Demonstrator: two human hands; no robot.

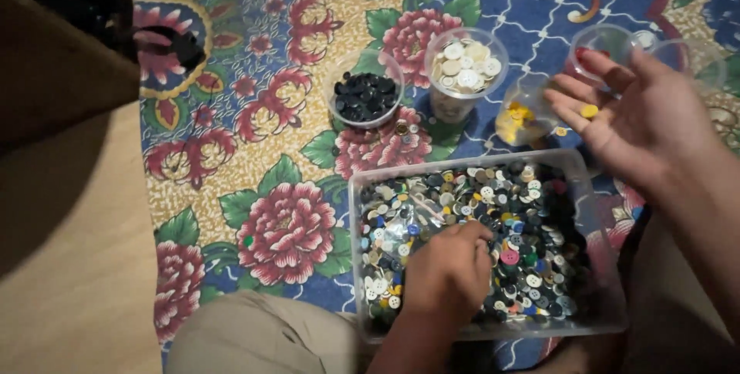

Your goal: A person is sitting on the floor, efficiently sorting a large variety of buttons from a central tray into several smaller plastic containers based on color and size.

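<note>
Right hand (644, 116), open and palm up, carries a small round yellow button (590, 111) on its fingers, just beside the clear plastic cup of yellow buttons (518, 117). Left hand (447, 270), curled, digs in the clear rectangular tub of mixed buttons (370, 189); its grasp is apparently hidden.

A clear rectangular plastic tub (356, 212) sits near the viewer on a floral mat (254, 135) and holds mixed buttons (532, 266) of many colours. The left hand (447, 270) rests knuckles-up inside the tub, fingers curled into the buttons. The right hand (640, 116) is raised palm-up to the right, beyond the tub's far right corner, with a yellow button (589, 111) lying on its open fingers. Beyond the tub stand clear cups: one with black buttons (364, 96), one with white buttons (465, 65), and one with yellow buttons (518, 119) just beside the right hand. Further cups at far right are partly hidden.
</note>
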